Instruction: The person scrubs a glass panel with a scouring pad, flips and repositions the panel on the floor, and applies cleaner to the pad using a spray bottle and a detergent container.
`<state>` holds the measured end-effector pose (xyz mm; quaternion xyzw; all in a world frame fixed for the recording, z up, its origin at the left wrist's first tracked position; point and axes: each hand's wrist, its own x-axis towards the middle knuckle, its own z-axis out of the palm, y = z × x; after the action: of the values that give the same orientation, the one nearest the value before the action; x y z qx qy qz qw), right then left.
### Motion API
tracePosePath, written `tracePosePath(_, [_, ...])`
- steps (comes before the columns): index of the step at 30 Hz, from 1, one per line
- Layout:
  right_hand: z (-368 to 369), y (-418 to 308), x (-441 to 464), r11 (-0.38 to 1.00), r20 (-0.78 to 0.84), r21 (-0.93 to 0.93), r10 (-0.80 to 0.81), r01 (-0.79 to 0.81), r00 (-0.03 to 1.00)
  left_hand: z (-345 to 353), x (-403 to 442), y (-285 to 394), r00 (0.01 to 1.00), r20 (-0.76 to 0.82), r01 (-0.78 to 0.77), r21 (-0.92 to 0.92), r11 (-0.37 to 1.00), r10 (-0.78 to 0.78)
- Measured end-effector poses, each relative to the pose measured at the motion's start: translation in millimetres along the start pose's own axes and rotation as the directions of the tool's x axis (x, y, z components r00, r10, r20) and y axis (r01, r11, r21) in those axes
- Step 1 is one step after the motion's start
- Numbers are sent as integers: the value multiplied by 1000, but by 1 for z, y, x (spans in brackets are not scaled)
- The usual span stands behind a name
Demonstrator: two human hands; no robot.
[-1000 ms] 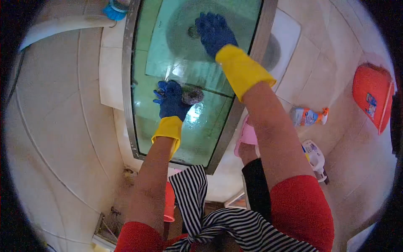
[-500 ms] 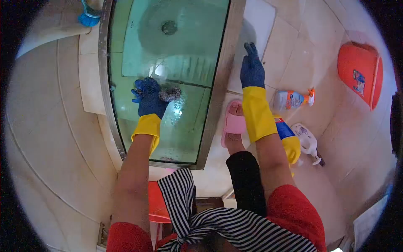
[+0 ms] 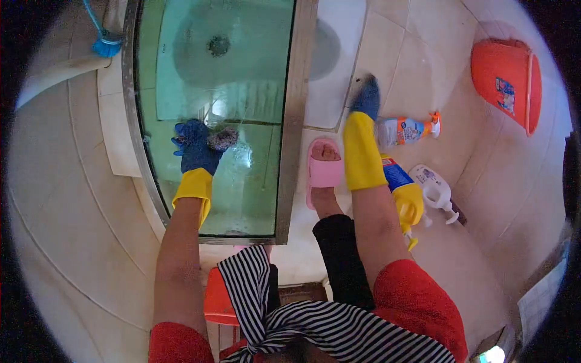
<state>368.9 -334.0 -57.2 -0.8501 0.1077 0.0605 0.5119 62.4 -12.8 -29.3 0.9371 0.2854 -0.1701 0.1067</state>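
Observation:
My left hand [image 3: 196, 148], in a blue and yellow rubber glove, presses on the wet glass panel [image 3: 242, 206]. Its fingers are closed around a grey steel wool scrubber [image 3: 223, 139], which sticks out on the hand's right side. Soapy streaks show on the glass beside it. To the right of the panel's metal frame [image 3: 296, 121], my right hand [image 3: 366, 97], gloved alike, hangs over the tiled floor by the white squat toilet's edge [image 3: 348, 66]. Its fingers are blurred but look stretched out, with nothing visible in them. The toilet's drain shows through the glass.
On the floor at right lie a spray bottle [image 3: 405, 131], a yellow bottle [image 3: 408, 199] and a white pump bottle [image 3: 433, 187]. A red bucket [image 3: 507, 85] lies against the right wall. A blue brush [image 3: 106, 47] is at upper left. My pink slipper [image 3: 325, 172] stands beside the frame.
The whole view has shifted, with the scene sliding left. My right hand has moved away from the panel's frame, over the floor tiles. My left hand still holds the scrubber on the glass.

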Motion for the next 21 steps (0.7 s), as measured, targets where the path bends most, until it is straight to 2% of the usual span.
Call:
tracePosePath(1, [16,-41,-15,921,115,-366,-98,134,989,13,-3,-5,987,-152,-48,76,996,59])
tracePosePath(2, [24,-34,-18,840,226,-313,-388,444,894,0,-3,3,999,-48,6,36,999,-4])
tracePosePath(4, [36,-55,-22,888,324,0,-435,460,840,-42,2,25,979,168,120,-26,992,-114])
tracePosePath(6, [34,-76,-22,901,351,183,-434,394,829,-9,0,6,996,81,48,-37,998,-45])
tracePosePath(7, [26,-83,-25,915,343,207,-399,346,850,-7,1,4,999,35,13,-41,999,-11])
tracePosePath(10, [15,-77,-25,916,323,189,-398,353,859,-7,-4,3,991,-125,-53,-11,999,51])
tracePosePath(11, [13,-75,-27,926,303,208,-368,316,879,-11,0,5,1000,29,12,-41,999,-11])
tracePosePath(13, [3,-71,-34,940,254,238,-302,244,919,-24,10,12,935,338,137,-73,988,-105])
tracePosePath(14, [-6,-69,-36,945,222,250,-266,209,938,-33,9,18,934,338,146,-76,986,-112])
tracePosePath(16, [-27,-66,-37,895,-3,440,-77,70,997,-55,7,30,934,340,150,-88,985,-112])
tracePosePath(17, [-36,-62,-36,786,-157,618,105,15,982,-64,17,32,877,473,102,-11,995,-85])
tracePosePath(18, [-45,-58,-33,632,-261,775,302,12,917,-49,15,28,977,212,19,33,999,-25])
tracePosePath(19, [-71,-17,-12,783,-389,621,294,13,873,-24,4,20,997,-65,-43,96,994,50])
tracePosePath(20, [-93,-11,1,962,-560,270,198,-49,804,-17,2,15,996,-76,-50,83,995,56])
tracePosePath(21, [-112,-8,11,981,-672,-111,43,-158,739,-11,-1,9,994,-88,-56,70,996,62])
